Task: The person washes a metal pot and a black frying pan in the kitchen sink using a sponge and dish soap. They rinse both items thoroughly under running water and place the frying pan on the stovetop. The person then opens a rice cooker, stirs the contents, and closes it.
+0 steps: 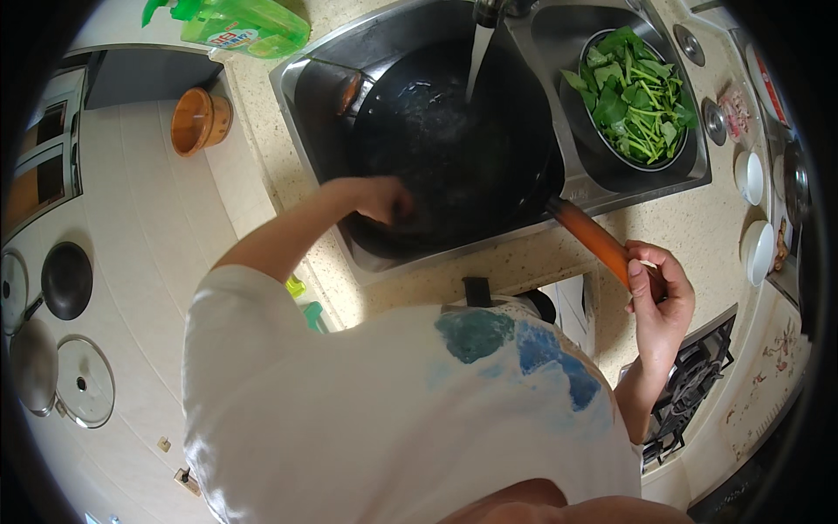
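Note:
A dark wok point(452, 144) fills the left basin of the steel sink point(353, 268). Water point(479, 62) runs from the tap point(488, 12) into it. My right hand point(661, 288) grips the end of the wok's brown wooden handle point(592, 239), which sticks out over the counter edge. Inside the wok, near its left front wall, is my left hand point(383, 200), blurred with curled fingers. Whether it holds something is hidden. Beside the wok, a bowl of cut leafy greens point(632, 98) sits in the right basin.
A green soap pump bottle point(245, 26) lies at the sink's back left. An orange-brown pot point(200, 121) is farther left. White bowls point(758, 252) stand on the right of the counter point(661, 226), with a gas hob point(691, 386) nearer me. Pans and lids point(67, 281) hang at far left.

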`<state>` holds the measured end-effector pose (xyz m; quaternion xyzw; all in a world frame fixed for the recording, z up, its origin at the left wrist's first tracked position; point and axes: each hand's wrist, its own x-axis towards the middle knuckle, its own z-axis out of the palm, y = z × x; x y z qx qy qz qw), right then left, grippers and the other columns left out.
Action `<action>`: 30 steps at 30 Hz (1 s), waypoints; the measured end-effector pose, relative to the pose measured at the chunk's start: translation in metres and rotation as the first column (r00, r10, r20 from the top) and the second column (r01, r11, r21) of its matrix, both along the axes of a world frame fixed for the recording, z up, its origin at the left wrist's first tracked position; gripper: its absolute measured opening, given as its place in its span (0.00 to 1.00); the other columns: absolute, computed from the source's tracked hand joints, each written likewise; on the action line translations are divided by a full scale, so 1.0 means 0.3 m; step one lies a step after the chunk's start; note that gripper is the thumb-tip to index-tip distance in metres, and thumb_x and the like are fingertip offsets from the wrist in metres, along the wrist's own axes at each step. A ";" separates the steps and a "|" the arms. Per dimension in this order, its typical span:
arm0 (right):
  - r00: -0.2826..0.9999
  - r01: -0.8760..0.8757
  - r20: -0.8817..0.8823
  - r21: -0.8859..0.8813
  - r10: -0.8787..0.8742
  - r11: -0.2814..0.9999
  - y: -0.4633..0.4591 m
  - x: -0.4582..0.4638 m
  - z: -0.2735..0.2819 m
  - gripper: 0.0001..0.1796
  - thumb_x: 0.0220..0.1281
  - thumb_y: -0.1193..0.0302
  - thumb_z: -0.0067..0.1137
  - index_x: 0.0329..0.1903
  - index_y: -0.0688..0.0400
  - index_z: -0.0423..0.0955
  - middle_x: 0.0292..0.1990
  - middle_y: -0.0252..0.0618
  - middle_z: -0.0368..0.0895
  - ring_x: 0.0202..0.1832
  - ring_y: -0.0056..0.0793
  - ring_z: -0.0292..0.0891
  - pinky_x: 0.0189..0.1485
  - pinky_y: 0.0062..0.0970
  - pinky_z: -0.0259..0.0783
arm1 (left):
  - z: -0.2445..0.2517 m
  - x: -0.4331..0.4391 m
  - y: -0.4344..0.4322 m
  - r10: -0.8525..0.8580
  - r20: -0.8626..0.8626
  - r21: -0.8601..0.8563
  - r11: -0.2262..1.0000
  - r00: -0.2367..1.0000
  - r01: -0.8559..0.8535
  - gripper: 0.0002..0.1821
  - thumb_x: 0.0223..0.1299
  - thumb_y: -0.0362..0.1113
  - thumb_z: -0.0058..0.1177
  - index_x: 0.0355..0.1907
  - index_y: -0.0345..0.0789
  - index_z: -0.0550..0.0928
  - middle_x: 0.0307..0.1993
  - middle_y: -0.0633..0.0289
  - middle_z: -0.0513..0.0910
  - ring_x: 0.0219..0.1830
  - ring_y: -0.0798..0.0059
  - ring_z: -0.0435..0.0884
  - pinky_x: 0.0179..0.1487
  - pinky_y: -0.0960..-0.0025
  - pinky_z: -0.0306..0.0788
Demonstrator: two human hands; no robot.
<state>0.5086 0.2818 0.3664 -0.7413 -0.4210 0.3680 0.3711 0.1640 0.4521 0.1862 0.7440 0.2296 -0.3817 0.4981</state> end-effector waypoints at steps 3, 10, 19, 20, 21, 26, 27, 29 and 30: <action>0.999 -0.013 -0.035 0.002 0.013 1.000 0.002 0.016 -0.003 0.09 0.61 0.74 0.63 0.43 0.62 0.77 0.34 0.30 0.81 0.27 0.06 0.68 0.27 0.07 0.62 | -0.142 -0.063 0.084 0.005 -0.394 0.508 0.835 0.919 0.213 0.19 0.48 0.31 0.57 0.46 0.50 0.82 0.56 0.55 0.69 0.56 0.53 0.72 0.53 0.53 0.70; 1.000 0.017 0.021 -0.030 -0.017 0.999 0.010 -0.003 0.010 0.07 0.61 0.74 0.62 0.41 0.63 0.78 0.35 0.30 0.82 0.26 0.06 0.67 0.27 0.08 0.61 | -0.279 0.190 0.096 0.143 0.186 0.781 0.579 0.972 -0.234 0.18 0.55 0.30 0.49 0.50 0.46 0.78 0.57 0.53 0.67 0.57 0.51 0.69 0.53 0.53 0.72; 1.000 0.008 -0.018 -0.052 -0.009 0.999 0.008 0.001 0.020 0.06 0.62 0.74 0.61 0.41 0.62 0.77 0.36 0.32 0.81 0.24 0.07 0.65 0.25 0.08 0.58 | -0.228 0.013 0.049 0.319 -0.035 0.884 0.453 0.947 -0.120 0.13 0.57 0.36 0.50 0.46 0.45 0.80 0.53 0.58 0.68 0.53 0.61 0.69 0.50 0.55 0.71; 1.000 0.002 -0.024 -0.052 -0.004 0.999 0.006 0.008 0.012 0.06 0.62 0.74 0.61 0.40 0.62 0.77 0.37 0.32 0.82 0.24 0.07 0.65 0.25 0.09 0.59 | -0.259 0.048 0.123 0.352 -0.008 0.908 0.394 0.936 -0.141 0.12 0.58 0.37 0.49 0.44 0.45 0.80 0.52 0.59 0.68 0.53 0.62 0.69 0.51 0.54 0.70; 1.000 0.007 -0.024 -0.054 -0.008 0.999 0.002 0.011 0.008 0.06 0.62 0.74 0.61 0.40 0.62 0.77 0.37 0.33 0.82 0.24 0.07 0.65 0.25 0.09 0.59 | -0.279 0.095 0.191 0.374 0.026 0.928 0.336 0.927 -0.162 0.11 0.58 0.37 0.48 0.43 0.46 0.80 0.51 0.60 0.69 0.52 0.62 0.68 0.51 0.53 0.69; 0.998 0.001 0.065 -0.038 0.002 0.999 0.022 0.008 0.008 0.05 0.63 0.72 0.61 0.38 0.61 0.77 0.35 0.33 0.82 0.22 0.08 0.66 0.21 0.10 0.60 | -0.265 0.334 0.308 0.104 0.287 0.917 0.259 0.952 -0.304 0.11 0.59 0.38 0.47 0.42 0.43 0.80 0.48 0.59 0.70 0.51 0.61 0.70 0.50 0.54 0.69; 0.998 0.006 0.065 -0.048 -0.003 0.999 0.026 0.007 0.011 0.05 0.63 0.72 0.61 0.38 0.60 0.77 0.35 0.33 0.82 0.21 0.08 0.66 0.21 0.10 0.60 | -0.242 0.350 0.286 0.018 0.323 0.890 0.335 0.946 -0.310 0.11 0.59 0.37 0.47 0.43 0.42 0.79 0.48 0.58 0.70 0.51 0.59 0.70 0.50 0.55 0.70; 0.999 -0.013 0.045 -0.050 0.015 0.999 0.045 0.000 0.010 0.05 0.63 0.72 0.61 0.38 0.60 0.77 0.35 0.33 0.82 0.21 0.08 0.66 0.21 0.10 0.60 | -0.381 0.364 0.198 0.108 0.540 0.646 0.582 0.835 -0.493 0.12 0.58 0.34 0.47 0.44 0.39 0.78 0.50 0.55 0.70 0.52 0.55 0.70 0.52 0.55 0.71; 0.999 0.000 0.042 -0.056 0.002 0.998 0.035 0.009 0.003 0.05 0.63 0.72 0.61 0.38 0.61 0.77 0.35 0.33 0.82 0.22 0.08 0.66 0.21 0.10 0.60 | -0.298 0.366 0.146 -0.013 0.531 0.680 0.603 0.847 -0.417 0.13 0.57 0.33 0.47 0.46 0.38 0.77 0.51 0.54 0.69 0.53 0.53 0.70 0.54 0.55 0.71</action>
